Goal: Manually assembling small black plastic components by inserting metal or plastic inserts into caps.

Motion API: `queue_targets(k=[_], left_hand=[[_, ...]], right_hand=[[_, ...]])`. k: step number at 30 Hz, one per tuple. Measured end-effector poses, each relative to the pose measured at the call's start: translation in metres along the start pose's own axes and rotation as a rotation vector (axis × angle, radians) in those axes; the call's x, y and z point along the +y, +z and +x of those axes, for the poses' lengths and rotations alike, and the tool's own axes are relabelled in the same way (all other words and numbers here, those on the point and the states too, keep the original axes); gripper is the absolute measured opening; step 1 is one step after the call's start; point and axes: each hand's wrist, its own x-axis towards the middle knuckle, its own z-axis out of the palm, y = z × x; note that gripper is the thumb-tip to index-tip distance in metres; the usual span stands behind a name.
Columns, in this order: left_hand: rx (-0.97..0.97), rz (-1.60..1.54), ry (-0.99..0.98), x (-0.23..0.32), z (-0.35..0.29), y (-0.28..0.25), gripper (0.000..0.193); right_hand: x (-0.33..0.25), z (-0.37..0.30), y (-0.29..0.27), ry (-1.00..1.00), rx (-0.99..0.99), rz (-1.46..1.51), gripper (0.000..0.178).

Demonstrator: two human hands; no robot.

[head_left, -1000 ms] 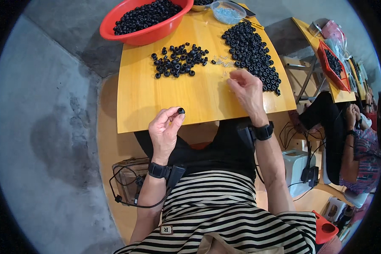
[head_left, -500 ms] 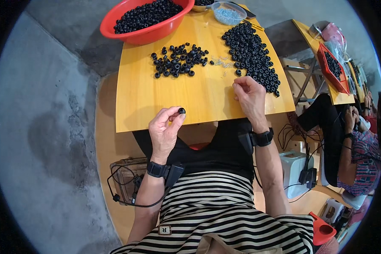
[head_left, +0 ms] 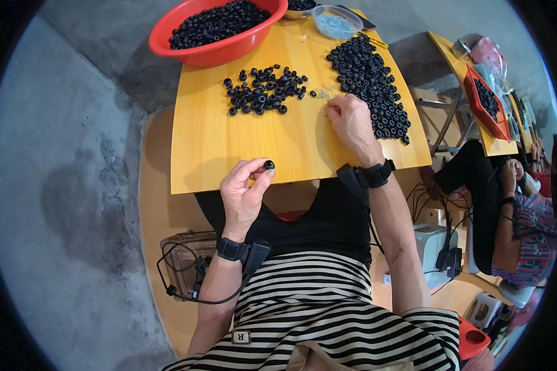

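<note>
The left hand (head_left: 241, 195) has one black bead (head_left: 269, 164) at the tips of its thumb and pointing finger. Those two are pinched close, with the bead poking out past them on the right side. In this view, the bead is just inside the near edge of the yellow table (head_left: 241, 145). The right hand (head_left: 351, 123) is farther up and to the right, well apart from that bead. Its fingers are curled in and bunched together, down by the small pile of tiny clear bits (head_left: 323, 92). The fingertips are partly hidden, so I cannot tell if they have hold of anything. The big pile of black beads (head_left: 371, 86) is just beside the right hand, on its right. A smaller, loose bunch of black beads (head_left: 263, 91) lies up and to the left of the right hand, and straight up the table from the left hand. The left arm comes up from the bottom and leans a little to the right, with a black band (head_left: 231, 249) on the wrist. The right arm reaches out farther and leans to the left, with the back of the hand up and a black band (head_left: 377, 174) on that wrist too. A red bowl (head_left: 229, 54) full of black beads sits at the far left of the table.
</note>
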Motion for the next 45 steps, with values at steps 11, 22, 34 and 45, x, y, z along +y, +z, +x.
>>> queue_targets(k=[11, 22, 34, 45], left_hand=[[-0.014, 0.056, 0.005, 0.005, -0.001, 0.001, 0.023], [-0.151, 0.014, 0.09, 0.043, -0.02, 0.01, 0.029], [-0.162, 0.376, 0.381, 0.068, -0.028, 0.017, 0.029], [-0.193, 0.418, 0.555, 0.072, -0.029, 0.021, 0.032]], right_hand=[[-0.011, -0.014, -0.011, 0.011, -0.004, 0.177, 0.011], [-0.055, -0.097, -0.033, 0.409, -0.261, 1.549, 0.008], [-0.097, -0.12, -0.054, 0.2, -0.24, 1.321, 0.009], [-0.09, -0.122, -0.051, 0.275, -0.384, 1.384, 0.013]])
